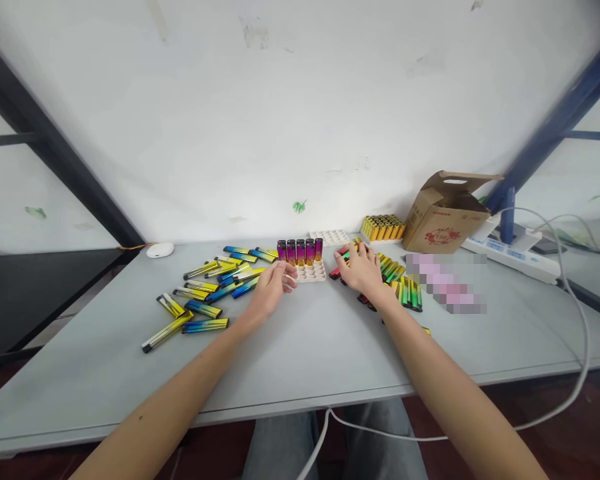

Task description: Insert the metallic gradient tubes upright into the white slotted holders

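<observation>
My left hand (273,288) is at the front left corner of a white tray (313,272) with round holes. Its fingers are loosely curled and apart, with nothing visible in them. Several shiny purple-and-orange tubes (300,252) with dark ends stand upright in the tray's rear rows. To the right, my right hand (361,268) reaches down over a pile of shiny tubes, its fingers spread and touching them. Red tubes (335,273) show beside its thumb, and green-and-yellow tubes (410,293) lie to its right. The hand covers part of this pile.
Blue-and-yellow tubes (204,309) lie scattered at left. Behind are a second white holed tray (330,237) and a tray packed with yellow tubes (383,228). An open cardboard box (440,223), a power strip (520,257) and a white cable (583,333) are at right. A white round-cornered device (160,250) lies back left.
</observation>
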`<control>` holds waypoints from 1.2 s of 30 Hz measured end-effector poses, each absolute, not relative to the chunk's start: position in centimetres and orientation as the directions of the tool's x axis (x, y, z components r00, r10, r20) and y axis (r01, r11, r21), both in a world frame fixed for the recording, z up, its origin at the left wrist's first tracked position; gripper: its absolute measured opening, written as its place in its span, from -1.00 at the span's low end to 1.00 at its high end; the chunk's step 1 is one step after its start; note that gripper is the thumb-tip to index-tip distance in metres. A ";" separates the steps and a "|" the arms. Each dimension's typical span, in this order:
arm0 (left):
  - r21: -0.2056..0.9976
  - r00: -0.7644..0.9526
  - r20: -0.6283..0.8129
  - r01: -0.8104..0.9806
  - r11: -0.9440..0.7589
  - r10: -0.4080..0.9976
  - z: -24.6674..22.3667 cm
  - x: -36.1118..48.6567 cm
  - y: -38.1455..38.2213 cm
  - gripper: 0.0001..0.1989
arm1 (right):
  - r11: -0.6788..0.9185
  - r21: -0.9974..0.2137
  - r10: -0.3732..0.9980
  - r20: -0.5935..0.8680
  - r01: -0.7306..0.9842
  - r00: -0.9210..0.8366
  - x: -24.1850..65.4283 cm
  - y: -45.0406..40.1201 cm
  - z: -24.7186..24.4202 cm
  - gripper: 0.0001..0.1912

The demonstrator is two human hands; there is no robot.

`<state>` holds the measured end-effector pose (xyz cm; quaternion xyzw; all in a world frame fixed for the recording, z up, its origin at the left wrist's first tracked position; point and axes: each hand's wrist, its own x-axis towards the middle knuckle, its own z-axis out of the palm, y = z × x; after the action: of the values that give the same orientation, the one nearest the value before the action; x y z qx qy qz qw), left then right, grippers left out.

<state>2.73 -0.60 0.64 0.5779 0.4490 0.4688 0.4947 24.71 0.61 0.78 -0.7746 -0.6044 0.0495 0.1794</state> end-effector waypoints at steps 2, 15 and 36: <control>0.992 0.166 0.103 0.059 -0.115 0.981 0.7 2.7 -0.6 -0.65 | -0.209 -0.357 0.943 0.172 0.910 0.284 25.2 0.6 1.1 -0.33; 0.977 0.175 0.148 0.127 -0.172 0.973 0.6 2.5 -0.4 -0.65 | -0.053 -0.304 0.952 0.274 0.951 0.140 25.0 -0.5 1.0 -0.41; 0.926 0.219 0.209 0.269 -0.264 0.953 0.6 2.7 -0.3 -0.73 | -0.014 -0.111 0.988 0.154 0.994 0.031 22.8 -9.5 -1.5 -0.32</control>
<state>2.67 -0.30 0.57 0.6702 0.4558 0.4278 0.4001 22.80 -9.45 -1.50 -0.7119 -0.6957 -0.0162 0.0941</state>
